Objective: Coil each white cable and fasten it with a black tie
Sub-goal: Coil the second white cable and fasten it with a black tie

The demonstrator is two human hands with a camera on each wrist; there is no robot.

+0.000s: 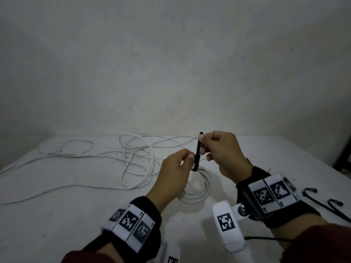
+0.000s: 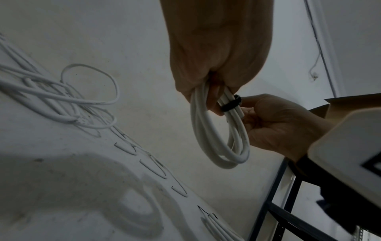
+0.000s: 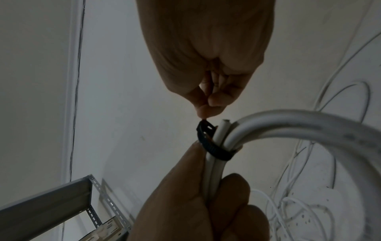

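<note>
A coiled white cable (image 1: 197, 194) hangs from my left hand (image 1: 176, 168), which grips its bunched top above the table. The same coil (image 2: 218, 143) shows in the left wrist view, and the coil (image 3: 288, 125) fills the right of the right wrist view. A black tie (image 1: 197, 152) is looped round the bundle, seen as a tie band (image 2: 230, 104) and a tie band (image 3: 214, 150) across the strands. My right hand (image 1: 220, 150) pinches the tie's free tail and holds it up. The right hand's fingertips (image 3: 208, 110) meet just above the tie's slotted head.
Loose white cables (image 1: 136, 158) sprawl over the white table (image 1: 76, 215) at the left and back. Spare black ties (image 1: 322, 200) lie at the right near the table's edge. More ties (image 2: 152, 168) lie in a row on the tabletop. A metal shelf frame (image 3: 62, 200) stands beside the table.
</note>
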